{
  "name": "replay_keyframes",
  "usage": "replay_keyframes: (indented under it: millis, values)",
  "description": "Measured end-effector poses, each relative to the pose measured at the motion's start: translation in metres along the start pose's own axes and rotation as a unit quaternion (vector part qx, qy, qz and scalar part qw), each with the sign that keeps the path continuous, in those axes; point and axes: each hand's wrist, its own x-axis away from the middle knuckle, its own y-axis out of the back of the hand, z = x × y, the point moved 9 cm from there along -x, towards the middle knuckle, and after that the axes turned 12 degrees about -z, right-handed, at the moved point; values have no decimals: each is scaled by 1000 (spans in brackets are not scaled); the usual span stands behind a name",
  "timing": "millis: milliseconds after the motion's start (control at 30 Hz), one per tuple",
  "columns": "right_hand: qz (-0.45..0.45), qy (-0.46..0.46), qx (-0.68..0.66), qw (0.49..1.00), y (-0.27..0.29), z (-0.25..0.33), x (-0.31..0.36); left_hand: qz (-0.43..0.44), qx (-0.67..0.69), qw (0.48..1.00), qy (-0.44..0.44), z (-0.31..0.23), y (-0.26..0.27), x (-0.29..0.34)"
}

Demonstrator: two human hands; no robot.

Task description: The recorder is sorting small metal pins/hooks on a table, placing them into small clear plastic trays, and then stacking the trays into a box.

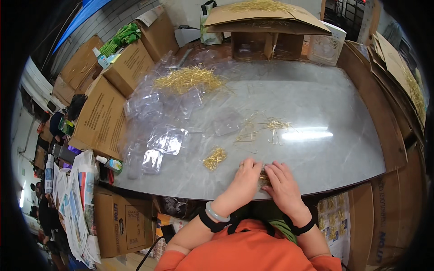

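Near the front edge of the grey table, my left hand (pixel 246 179) and my right hand (pixel 283 184) close in from both sides on a small clear plastic box (pixel 264 180). Gold-coloured wire pieces show inside it, though my fingers hide most of the box. My left fingers are bent around its side; those of my right hand lie over the other side. A small heap of gold wire pieces (pixel 214 158) lies to the left of my hands. Farther off, loose gold hooked wires (pixel 275 125) are scattered on the table.
Clear plastic boxes (pixel 167 140) cover the table's left side, beside a large gold wire pile (pixel 189 78). Cardboard boxes (pixel 101 117) line the left edge. A cardboard shelf (pixel 266 22) stands at the back, near a white fan (pixel 326 45). Cardboard panels (pixel 377 108) border the right.
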Motion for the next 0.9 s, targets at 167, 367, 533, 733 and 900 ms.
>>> replay_keyframes:
  millis: [167,367,533,733,900]
  values:
    - [13,1,-31,999,0,-2,2,35,165,983,76,11,-3,16]
    - [20,-14,-51,998,2,-1,1,-23,169,984,60,3,16,25]
    - [16,-22,-66,997,1,-7,3,-22,152,987,39,6,1,17]
    - [8,-32,-84,996,15,-20,4,-30,37,996,-77,-1,8,14]
    - [11,-33,-80,996,12,-24,7,38,109,989,-94,-21,-1,10]
